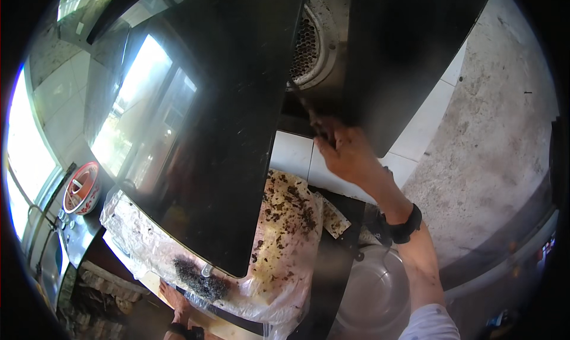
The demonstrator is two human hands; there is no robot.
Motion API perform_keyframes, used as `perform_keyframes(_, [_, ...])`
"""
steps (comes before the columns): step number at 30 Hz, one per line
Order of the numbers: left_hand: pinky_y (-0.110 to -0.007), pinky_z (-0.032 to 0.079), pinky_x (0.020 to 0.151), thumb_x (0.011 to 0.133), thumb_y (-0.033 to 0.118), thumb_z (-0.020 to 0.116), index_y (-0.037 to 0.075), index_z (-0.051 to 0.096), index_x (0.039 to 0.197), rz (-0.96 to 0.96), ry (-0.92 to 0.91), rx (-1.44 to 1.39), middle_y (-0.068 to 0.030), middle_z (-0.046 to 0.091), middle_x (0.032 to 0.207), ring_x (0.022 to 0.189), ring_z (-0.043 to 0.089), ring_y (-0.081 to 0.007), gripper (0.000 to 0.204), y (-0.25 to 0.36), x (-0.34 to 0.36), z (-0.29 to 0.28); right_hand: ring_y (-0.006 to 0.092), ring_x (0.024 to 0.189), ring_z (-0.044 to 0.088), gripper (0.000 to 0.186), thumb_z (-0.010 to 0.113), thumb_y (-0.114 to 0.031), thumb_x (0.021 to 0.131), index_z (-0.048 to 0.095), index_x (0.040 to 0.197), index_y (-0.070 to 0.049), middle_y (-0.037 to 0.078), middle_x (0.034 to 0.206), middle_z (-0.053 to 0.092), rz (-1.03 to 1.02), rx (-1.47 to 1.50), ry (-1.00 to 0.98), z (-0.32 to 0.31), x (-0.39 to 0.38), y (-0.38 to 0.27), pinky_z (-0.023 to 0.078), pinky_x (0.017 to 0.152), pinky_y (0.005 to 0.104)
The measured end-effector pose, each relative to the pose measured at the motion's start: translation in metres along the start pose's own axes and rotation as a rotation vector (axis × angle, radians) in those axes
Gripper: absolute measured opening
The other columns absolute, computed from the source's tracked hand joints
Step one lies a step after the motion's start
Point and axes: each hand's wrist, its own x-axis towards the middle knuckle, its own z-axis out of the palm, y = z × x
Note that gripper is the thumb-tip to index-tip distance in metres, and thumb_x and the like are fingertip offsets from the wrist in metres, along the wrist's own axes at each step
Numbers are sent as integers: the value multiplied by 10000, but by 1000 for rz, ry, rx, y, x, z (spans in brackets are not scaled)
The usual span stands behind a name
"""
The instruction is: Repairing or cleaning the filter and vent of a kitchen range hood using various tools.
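My right hand (347, 150) is closed on a dark, thin tool (304, 99), angled up toward a round perforated metal vent (306, 46) between two dark glossy panels (225, 91) (398, 43). My left hand (175, 301) rests low at the left on a pale board (151, 280), its fingers apart. Beside it, crumpled plastic sheeting (130, 233) and a stained yellowish sheet (282, 233) lie beneath the left panel, strewn with dark crumbs and a black patch of grit. A small speckled piece (332, 218) sits at that sheet's right.
A red-and-white enamel bowl (70, 194) stands by a steel sink area (62, 239) under a window (27, 150). A clear basin (365, 286) is below my right forearm. A white tiled wall (297, 156) runs behind the panels, with grimy pale plaster (481, 132) at the right.
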Motion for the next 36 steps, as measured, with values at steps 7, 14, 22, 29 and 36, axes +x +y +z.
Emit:
perform_keyframes(7, [-321, 416, 778, 842, 184, 382, -41, 521, 1061, -118, 148, -770, -138, 573, 954, 860, 535, -236, 344, -17, 19, 5, 297, 674, 546, 247, 494, -124, 813, 492, 1020, 11, 210, 855, 559, 407, 433, -322, -3, -19, -16, 455, 643, 382])
perform_keyframes(14, [-327, 455, 689, 783, 124, 461, -51, 555, 1018, -50, 280, -553, -163, 573, 976, 784, 566, -246, 307, -46, 0, -24, 180, 391, 503, 214, 503, -158, 829, 493, 941, 24, 103, 549, 516, 671, 964, -268, -18, 3, -22, 444, 465, 301])
perform_keyframes(22, [-418, 290, 977, 812, 149, 445, -15, 430, 1191, -129, 313, 142, -218, 377, 1234, 1166, 333, -368, 413, -7, -20, 11, 131, 414, 473, 220, 501, -163, 876, 465, 1004, 13, 54, 586, 472, 768, 1162, -226, -10, 13, -26, 402, 365, 259])
perform_keyframes(29, [-407, 299, 979, 837, 180, 418, 9, 412, 1225, -106, 345, 264, -181, 370, 1264, 1197, 316, -351, 424, -16, -17, 19, 138, 408, 472, 208, 484, -155, 873, 467, 1008, 2, 58, 576, 469, 777, 1165, -205, -11, 19, -21, 409, 372, 266])
perform_keyframes(36, [-410, 294, 981, 839, 183, 413, 2, 413, 1223, -107, 322, 254, -185, 372, 1263, 1202, 312, -347, 425, -22, -15, 22, 152, 409, 488, 215, 483, -145, 857, 468, 1000, 14, 74, 580, 484, 795, 1202, -179, -12, 31, -28, 414, 374, 278])
